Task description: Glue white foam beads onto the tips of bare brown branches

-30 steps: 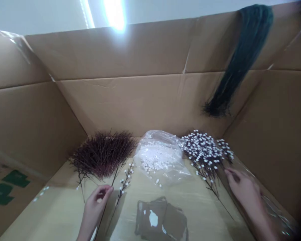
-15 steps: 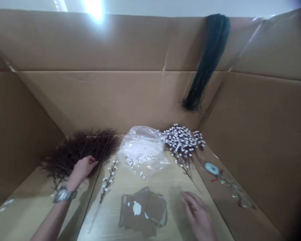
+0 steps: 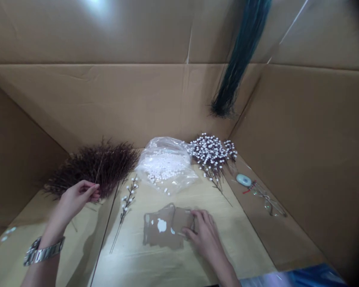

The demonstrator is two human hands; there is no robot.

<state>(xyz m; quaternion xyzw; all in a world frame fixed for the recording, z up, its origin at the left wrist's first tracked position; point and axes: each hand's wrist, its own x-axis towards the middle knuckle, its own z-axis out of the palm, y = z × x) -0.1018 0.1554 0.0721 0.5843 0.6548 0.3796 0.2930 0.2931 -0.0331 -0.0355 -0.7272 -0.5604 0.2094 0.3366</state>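
Observation:
My left hand, closed in a pinch, holds a thin brown twig at the front of a heap of dark brown twigs. On the table, my right hand has thumb and fingers at the right edge of a small cardboard piece. That piece overlaps a larger cardboard scrap with white glue-like patches on it. Between the hands lies a twig with white berries. Behind the cardboard sits a clear plastic bag of small white beads.
A bunch of white-berried twigs lies at the back right. Nearby are a pale oval object and eyeglasses. Dark green strands hang on the cardboard wall. Blue plastic shows at lower right.
My left hand has drawn back from the twig heap with a twig. My right hand has moved left onto the small cardboard piece. The camera has tilted down.

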